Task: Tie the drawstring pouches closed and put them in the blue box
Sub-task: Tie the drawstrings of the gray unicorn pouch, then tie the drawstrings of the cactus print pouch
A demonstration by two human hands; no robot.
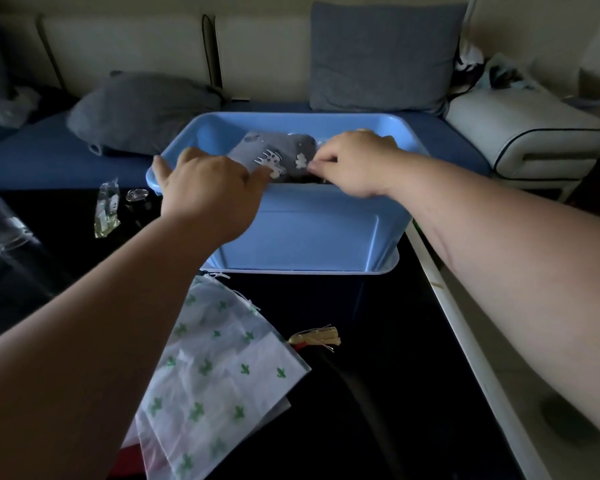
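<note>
The blue box (309,230) stands at the far edge of the dark tabletop (378,375), and both forearms stretch out over it. The left hand (205,188) lies palm down on the box's near-left corner, fingers spread over the rim, thumb touching the grey pouch (281,150). The right hand (357,164) curls its fingers, pinching that pouch's right end. White cactus-print pouches (215,375) lie flat towards the tabletop's near edge. The grey pouch lies inside the box along its near wall, long axis running left to right.
</note>
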